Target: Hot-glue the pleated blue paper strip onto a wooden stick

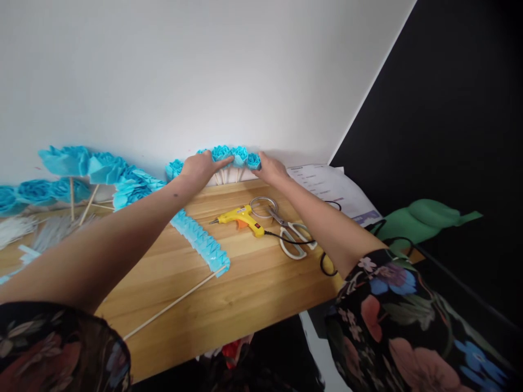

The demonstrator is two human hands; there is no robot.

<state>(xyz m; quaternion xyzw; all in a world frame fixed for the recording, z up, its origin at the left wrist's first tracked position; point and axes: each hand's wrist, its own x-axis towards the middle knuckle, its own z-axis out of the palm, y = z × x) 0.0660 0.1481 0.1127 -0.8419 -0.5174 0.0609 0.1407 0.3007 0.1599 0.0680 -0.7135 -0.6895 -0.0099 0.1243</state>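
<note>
At the wall, my left hand (199, 167) and my right hand (271, 170) reach to a row of small blue crepe-paper flowers on thin sticks. My left thumb stretches across the front of a ruffled flower (222, 153), and the fingers are closed around it, partly hidden. The rightmost flower (254, 160) is pinched in my right fingers. Between the hands another blue flower (239, 155) stands against the wall. Below lies a pleated blue paper strip (200, 239), with a wooden stick (175, 302) across its near end.
A yellow hot glue gun (241, 217), a tape roll (263, 198) and white-handled scissors (292, 247) lie under my right arm. Larger blue flowers (107, 166) lean at the left. Printed papers (316, 182) and a green object (425, 215) are at the right.
</note>
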